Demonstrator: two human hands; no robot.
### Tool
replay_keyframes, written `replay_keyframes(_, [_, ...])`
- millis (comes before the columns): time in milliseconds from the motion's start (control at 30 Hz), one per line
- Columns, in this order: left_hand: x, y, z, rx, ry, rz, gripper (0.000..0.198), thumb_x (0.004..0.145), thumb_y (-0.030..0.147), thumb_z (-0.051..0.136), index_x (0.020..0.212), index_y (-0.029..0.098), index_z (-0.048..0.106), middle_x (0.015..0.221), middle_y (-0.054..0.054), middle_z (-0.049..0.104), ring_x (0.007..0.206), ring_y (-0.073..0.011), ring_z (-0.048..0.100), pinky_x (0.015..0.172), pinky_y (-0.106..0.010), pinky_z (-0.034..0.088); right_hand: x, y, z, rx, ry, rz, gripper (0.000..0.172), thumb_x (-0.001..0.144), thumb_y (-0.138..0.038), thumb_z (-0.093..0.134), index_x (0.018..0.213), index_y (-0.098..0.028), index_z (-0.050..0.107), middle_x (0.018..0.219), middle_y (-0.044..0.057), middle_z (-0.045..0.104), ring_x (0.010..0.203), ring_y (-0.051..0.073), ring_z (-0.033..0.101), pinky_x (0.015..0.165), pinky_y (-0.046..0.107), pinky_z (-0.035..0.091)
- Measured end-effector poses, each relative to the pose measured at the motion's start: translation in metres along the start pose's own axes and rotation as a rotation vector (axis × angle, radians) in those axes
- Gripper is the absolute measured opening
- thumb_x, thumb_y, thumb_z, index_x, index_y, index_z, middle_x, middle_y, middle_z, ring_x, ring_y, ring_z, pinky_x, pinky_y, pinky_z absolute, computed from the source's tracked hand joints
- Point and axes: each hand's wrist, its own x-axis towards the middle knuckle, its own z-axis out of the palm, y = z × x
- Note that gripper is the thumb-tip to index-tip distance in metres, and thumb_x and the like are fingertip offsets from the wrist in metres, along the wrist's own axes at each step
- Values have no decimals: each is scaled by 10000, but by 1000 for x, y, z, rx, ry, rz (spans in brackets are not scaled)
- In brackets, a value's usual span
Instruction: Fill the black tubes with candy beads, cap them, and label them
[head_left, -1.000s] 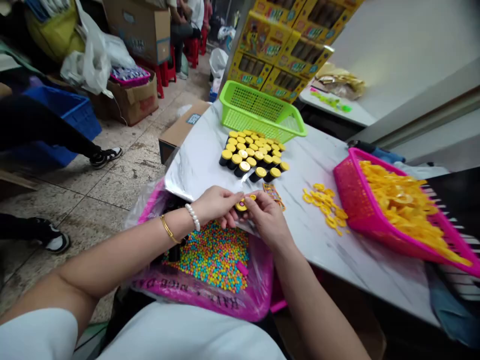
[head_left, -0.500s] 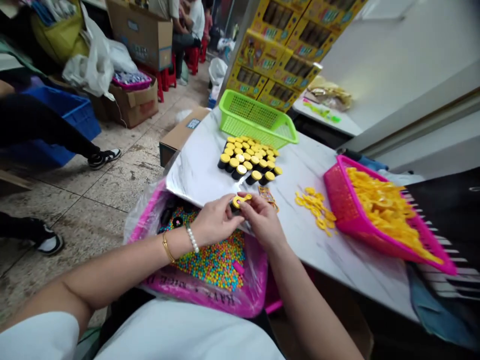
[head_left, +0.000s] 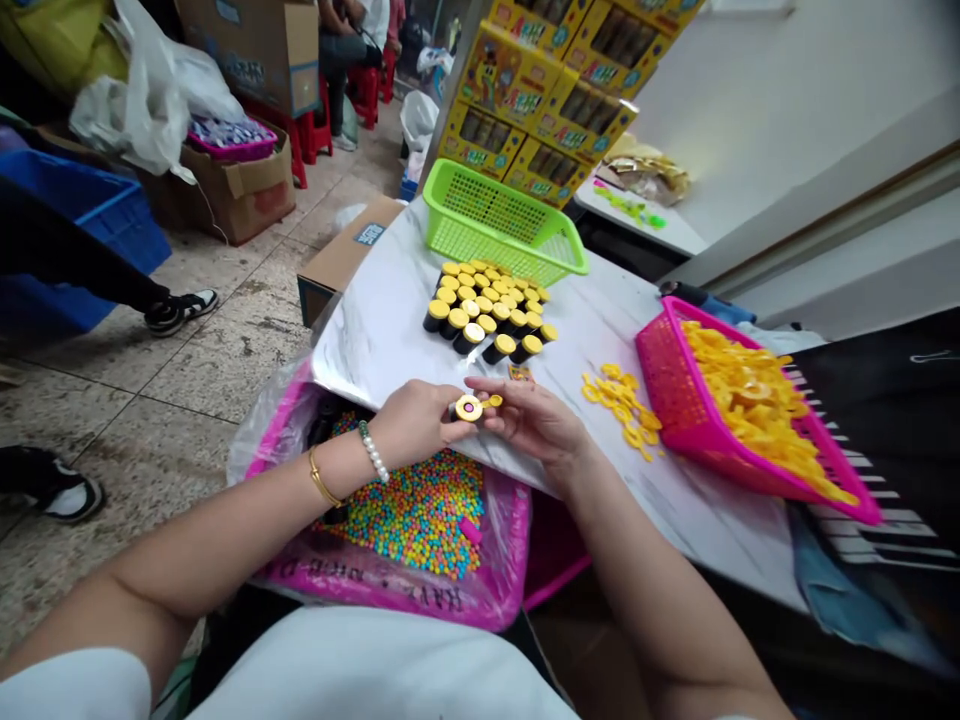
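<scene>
My left hand [head_left: 415, 420] is closed round a small black tube with a yellow cap [head_left: 469, 408] at the near edge of the white table [head_left: 390, 330]. My right hand [head_left: 534, 420] meets it from the right, fingertips pinching the yellow cap's tab. Just below my hands a pink bin lined with plastic [head_left: 480, 590] holds a heap of small coloured candies [head_left: 416, 515]. A cluster of several capped black tubes [head_left: 487, 318] stands upright farther back on the table.
A pile of loose yellow caps [head_left: 621, 400] lies beside a pink basket [head_left: 675, 400] full of them at right. A green basket [head_left: 495, 215] sits at the back, yellow display boxes [head_left: 555, 90] behind it. Cartons, a blue crate [head_left: 82, 230] and another person's legs are at left.
My hands have stayed together on the capped tube, and the cap's top with a pink dot now faces up. The camera has tilted slightly.
</scene>
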Motion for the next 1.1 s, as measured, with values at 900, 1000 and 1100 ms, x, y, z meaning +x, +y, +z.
replay_keyframes(900, [5, 10, 2, 367, -114, -111, 294, 880, 418, 615, 1019, 179, 713, 850, -91, 751, 797, -242, 702, 631, -298, 462, -11, 2, 21, -335, -8, -74, 458, 715, -479, 797, 969, -210, 528, 641, -61, 572, 455, 79, 533, 402, 206, 452])
replay_keyframes(1000, [4, 10, 2, 336, -57, -159, 312, 842, 475, 655, 898, 172, 701, 783, -81, 731, 741, -224, 681, 586, -275, 415, -14, 10, 29, -529, 50, -183, 388, 774, -493, 728, 969, -224, 528, 654, -50, 573, 479, 86, 537, 432, 220, 460])
replay_keyframes(1100, [4, 10, 2, 330, -31, -188, 237, 819, 410, 672, 815, 174, 652, 724, -62, 703, 691, -205, 654, 564, -264, 368, -16, 18, 40, -742, 166, -331, 259, 825, -470, 656, 928, -274, 520, 609, -78, 527, 466, 86, 508, 413, 201, 407])
